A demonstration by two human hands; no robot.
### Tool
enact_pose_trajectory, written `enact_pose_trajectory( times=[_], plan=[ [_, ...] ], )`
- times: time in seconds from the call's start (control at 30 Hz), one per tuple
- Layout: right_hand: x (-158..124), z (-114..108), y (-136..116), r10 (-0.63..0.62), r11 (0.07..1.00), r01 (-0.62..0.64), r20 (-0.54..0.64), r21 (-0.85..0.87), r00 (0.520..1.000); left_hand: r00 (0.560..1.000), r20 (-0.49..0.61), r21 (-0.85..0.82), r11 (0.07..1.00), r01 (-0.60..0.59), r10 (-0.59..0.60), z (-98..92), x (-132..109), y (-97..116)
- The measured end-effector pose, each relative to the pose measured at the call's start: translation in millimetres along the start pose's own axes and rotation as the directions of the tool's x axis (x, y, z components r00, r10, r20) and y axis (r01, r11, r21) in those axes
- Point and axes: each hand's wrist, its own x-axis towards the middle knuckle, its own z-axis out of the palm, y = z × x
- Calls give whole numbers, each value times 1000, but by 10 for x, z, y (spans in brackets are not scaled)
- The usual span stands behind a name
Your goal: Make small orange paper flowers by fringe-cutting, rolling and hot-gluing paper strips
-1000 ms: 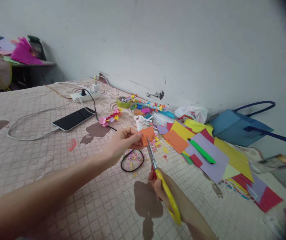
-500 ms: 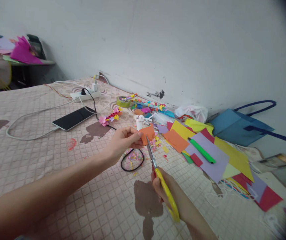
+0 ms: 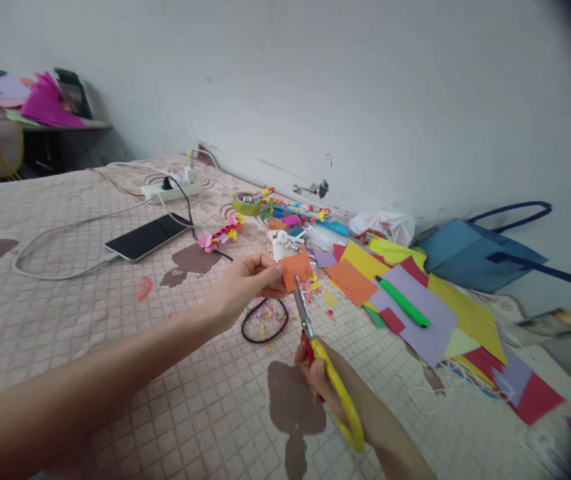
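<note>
Scissors [image 3: 318, 348] with yellow and red handles are sitting in the gripping right hand [image 3: 354, 387], their blades reaching the lower edge of an orange paper piece [image 3: 295, 264]. Thumb and fingers of the left hand [image 3: 255, 277] are pinching that piece, holding it above the patterned cloth [image 3: 200, 373]. Below, a looped black cord [image 3: 265, 342] is encircling paper scraps [image 3: 265, 320]; rightward, a green marker [image 3: 402, 301] is lying across a lilac sheet [image 3: 410, 333].
</note>
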Motion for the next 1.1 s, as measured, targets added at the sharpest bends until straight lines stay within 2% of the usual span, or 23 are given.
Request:
enact_pose_trajectory(
  times=[0.23, 0.57, 0.77, 0.83, 1.0, 1.1],
  plan=[
    [-24, -50, -164, -12, 1000, 12, 17, -22, 1000, 1000, -20, -10, 1000, 8, -8, 11, -3, 0],
    [-2, -35, -267, 60, 997, -62, -34, -48, 998, 1000, -24, -10, 1000, 5, -5, 8, 3, -6],
    [36, -4, -206, 209, 966, -210, 26, 151, 978, 999, -31, 2, 1000, -5, 5, -1, -3, 5],
    [33, -8, -193, 186, 968, -190, 36, 164, 982, 1000, -24, 3, 1000, -1, 2, -5, -2, 12],
    [-7, -64, -243, 13, 998, -14, 24, 61, 1000, 1000, -4, 7, 1000, 10, -9, 5, -12, 28],
    [-21, -87, -259, 1, 999, -3, 34, 40, 999, 1000, -4, 4, 1000, 6, -6, 12, -13, 22]
  ],
)
